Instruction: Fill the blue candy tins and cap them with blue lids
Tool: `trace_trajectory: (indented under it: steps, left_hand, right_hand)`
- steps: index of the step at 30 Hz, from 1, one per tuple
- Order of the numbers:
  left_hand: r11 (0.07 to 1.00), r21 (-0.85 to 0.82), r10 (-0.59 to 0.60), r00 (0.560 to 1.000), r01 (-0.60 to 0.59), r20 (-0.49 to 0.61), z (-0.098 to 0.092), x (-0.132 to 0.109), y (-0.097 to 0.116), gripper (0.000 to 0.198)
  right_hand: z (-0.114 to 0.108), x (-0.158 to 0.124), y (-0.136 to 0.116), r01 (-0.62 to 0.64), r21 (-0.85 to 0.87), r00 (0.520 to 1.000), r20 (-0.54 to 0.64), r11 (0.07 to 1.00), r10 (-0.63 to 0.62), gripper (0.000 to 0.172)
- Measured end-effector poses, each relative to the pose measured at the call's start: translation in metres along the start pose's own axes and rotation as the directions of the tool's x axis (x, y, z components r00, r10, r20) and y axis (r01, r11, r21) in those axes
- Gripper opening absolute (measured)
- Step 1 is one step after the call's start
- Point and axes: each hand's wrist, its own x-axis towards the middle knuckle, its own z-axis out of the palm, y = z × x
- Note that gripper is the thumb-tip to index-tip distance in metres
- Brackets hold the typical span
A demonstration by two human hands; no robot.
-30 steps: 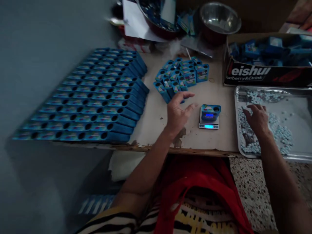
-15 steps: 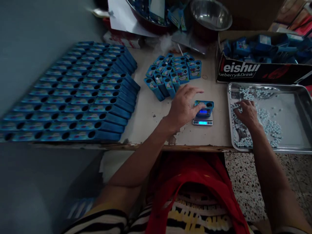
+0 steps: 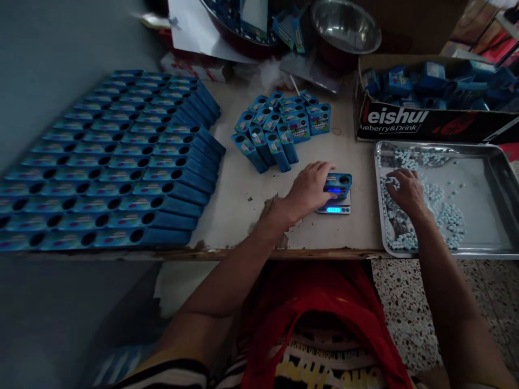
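Head view, left to right: on the bench [image 3: 227, 208], long close-packed rows of boxes [image 3: 121, 156], dark round holes facing up; apparently the finished lot, and by far the larger group there. Next, a small loose bunch of boxes [image 3: 273, 138], some tilted; whether done or waiting, cannot tell. Then the left hand [image 3: 308, 186] around the left end of a single box [image 3: 343, 187] on the scale [image 3: 344, 209], thumb in front, fingers behind, apart; firm grip or mere touch, cannot tell. Scale lit, digits too small to read; judging by that, weighing under way. Farther right, the right hand [image 3: 409, 192], fingers curled low over candies [image 3: 452, 219] at the left side of the tray [image 3: 486, 210]; together or apart at the tips, cannot tell. Plenty of candies left. Behind the tray, a carton [image 3: 401, 120] heaped with more boxes [image 3: 433, 78], seemingly yet to be handled.
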Motion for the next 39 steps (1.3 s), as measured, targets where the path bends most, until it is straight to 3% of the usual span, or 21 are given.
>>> trace_trajectory:
  steps: [2, 3, 5, 7, 9, 11, 14, 19, 24, 32, 34, 36, 39]
  left_hand:
    - [0.991, -0.088, -0.104, 0.995, 0.105, 0.009, 0.009, 0.003, -0.003, 0.049]
    - [0.988, -0.119, -0.104, 0.994, 0.101, -0.019, 0.014, 0.005, -0.001, 0.043]
    - [0.994, -0.101, 0.024, 0.993, -0.036, -0.117, 0.022, 0.013, 0.008, 0.035]
    - [0.975, 0.009, 0.222, 0.958, -0.224, -0.179, 0.03, 0.027, 0.021, 0.033]
    - [0.927, 0.128, 0.37, 0.914, -0.352, -0.166, 0.04, 0.043, 0.032, 0.037]
    - [0.884, 0.207, 0.448, 0.886, -0.419, -0.119, 0.053, 0.059, 0.038, 0.04]
    - [0.872, 0.246, 0.456, 0.884, -0.422, -0.099, 0.072, 0.073, 0.038, 0.045]
    - [0.885, 0.223, 0.45, 0.874, -0.409, -0.185, 0.077, 0.065, 0.037, 0.041]
    - [0.887, 0.165, 0.462, 0.842, -0.432, -0.279, 0.071, 0.062, 0.046, 0.042]
    - [0.964, -0.046, 0.245, 0.941, -0.263, -0.233, 0.084, 0.076, 0.044, 0.032]
    - [0.973, -0.097, 0.18, 0.953, -0.208, -0.242, 0.083, 0.074, 0.04, 0.03]
    - [0.977, -0.13, 0.131, 0.956, -0.169, -0.262, 0.081, 0.072, 0.038, 0.032]
    - [0.966, -0.202, 0.104, 0.96, -0.159, -0.259, 0.074, 0.067, 0.036, 0.035]
  right_hand:
    - [-0.003, 0.004, -0.007, -0.177, 0.21, 0.979, -0.06, 0.962, 0.193, 0.025]
    - [-0.005, 0.006, -0.012, -0.273, 0.366, 0.952, -0.033, 0.89, 0.305, 0.028]
    - [-0.01, 0.009, -0.025, -0.445, 0.655, 0.876, 0.177, 0.611, 0.448, 0.04]
    - [-0.014, 0.011, -0.038, -0.595, 0.759, 0.779, 0.466, 0.264, 0.419, 0.049]
    - [-0.015, 0.012, -0.048, -0.701, 0.713, 0.68, 0.664, 0.01, 0.312, 0.049]
    - [-0.014, 0.012, -0.053, -0.728, 0.67, 0.631, 0.737, -0.145, 0.241, 0.043]
    - [-0.012, 0.01, -0.052, -0.68, 0.687, 0.649, 0.727, -0.257, 0.225, 0.029]
    - [-0.017, 0.006, -0.05, -0.612, 0.739, 0.704, 0.671, -0.283, 0.232, 0.006]
    - [-0.029, 0.002, -0.05, -0.625, 0.733, 0.723, 0.673, -0.269, 0.157, 0.011]
    - [-0.034, -0.005, -0.035, -0.626, 0.752, 0.724, 0.658, -0.206, 0.206, 0.02]
    - [-0.035, -0.007, -0.035, -0.593, 0.791, 0.755, 0.612, -0.151, 0.237, 0.023]
    - [-0.036, -0.008, -0.04, -0.486, 0.873, 0.816, 0.47, -0.039, 0.337, 0.026]
    - [-0.044, -0.006, -0.057, -0.278, 0.918, 0.884, 0.129, 0.284, 0.45, 0.022]
